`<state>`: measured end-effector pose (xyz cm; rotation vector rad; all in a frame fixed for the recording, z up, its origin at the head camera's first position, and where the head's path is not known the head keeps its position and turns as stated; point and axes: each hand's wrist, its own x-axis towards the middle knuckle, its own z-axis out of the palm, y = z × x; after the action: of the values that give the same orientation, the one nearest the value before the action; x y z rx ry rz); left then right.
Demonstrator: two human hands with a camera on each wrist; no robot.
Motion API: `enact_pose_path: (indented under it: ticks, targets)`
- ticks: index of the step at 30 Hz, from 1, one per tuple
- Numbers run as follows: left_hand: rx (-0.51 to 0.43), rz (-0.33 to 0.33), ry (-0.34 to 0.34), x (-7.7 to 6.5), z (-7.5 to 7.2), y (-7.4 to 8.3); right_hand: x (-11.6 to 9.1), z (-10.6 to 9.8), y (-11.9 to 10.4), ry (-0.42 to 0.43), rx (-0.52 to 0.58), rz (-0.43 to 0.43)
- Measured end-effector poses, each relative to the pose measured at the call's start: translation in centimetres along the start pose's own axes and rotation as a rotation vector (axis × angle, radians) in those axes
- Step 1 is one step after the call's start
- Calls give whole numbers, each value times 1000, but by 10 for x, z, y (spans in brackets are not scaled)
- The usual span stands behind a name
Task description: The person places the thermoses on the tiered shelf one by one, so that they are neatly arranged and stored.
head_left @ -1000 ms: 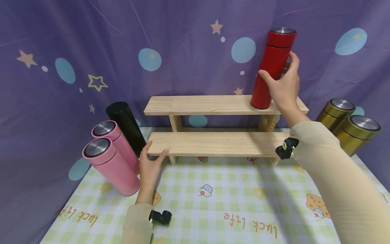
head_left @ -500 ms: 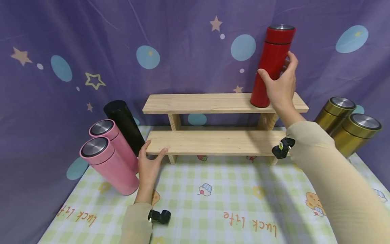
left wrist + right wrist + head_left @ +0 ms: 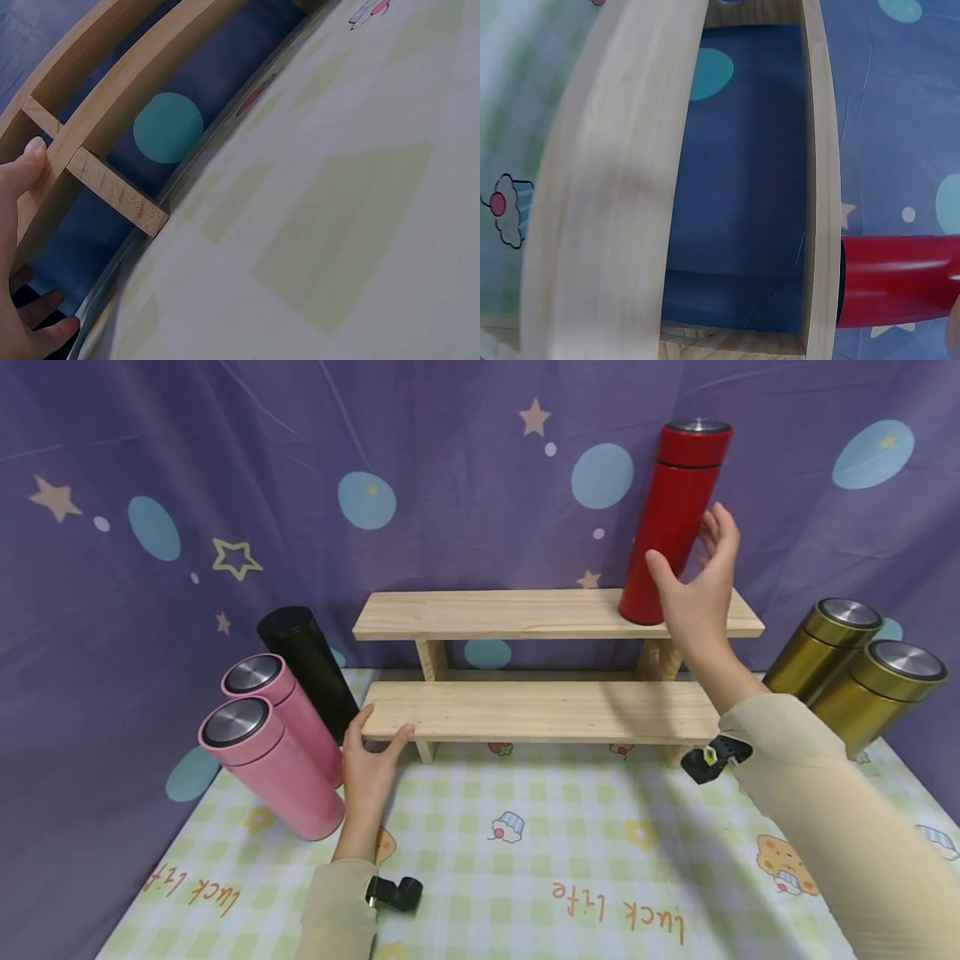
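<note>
A red thermos bottle (image 3: 667, 518) with a silver lid stands on the right part of the upper board of a two-tier wooden shelf (image 3: 540, 708). My right hand (image 3: 701, 585) is around its lower half, thumb in front and fingers spread, loose and apart from it on the right. In the right wrist view the red thermos bottle (image 3: 900, 281) meets the upper board, and only a bit of thumb shows at the edge. My left hand (image 3: 369, 777) holds the left front corner of the lower board. Its thumb (image 3: 34, 154) presses the front edge; the other fingers reach past the end.
Two pink thermos bottles (image 3: 277, 768) and a black bottle (image 3: 311, 668) stand left of the shelf. Two gold thermos bottles (image 3: 873, 693) stand to its right, partly behind my right sleeve. A purple curtain (image 3: 465, 460) hangs close behind; a green checked cloth (image 3: 562, 827) covers the table.
My right hand has loosened from the red thermos bottle and slid slightly down and right. The bottle stays on the upper board. My left hand keeps its place on the shelf.
</note>
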<state>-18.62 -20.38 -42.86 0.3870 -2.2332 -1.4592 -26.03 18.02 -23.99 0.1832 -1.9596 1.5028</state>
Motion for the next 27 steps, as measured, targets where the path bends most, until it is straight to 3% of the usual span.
enact_pose_path:
  ticks: [5, 15, 27]
  targets:
    - [-2, -6, -2, -1, 0, 0, -16, -8, -5, -4, 53, -9]
    - [-2, 5, 3, 1, -1, 1, -36, -27, 16, -4, 95, -72]
    - [-14, -4, -9, 1, -1, -1, -78, -51, 23, -41, 119, -139]
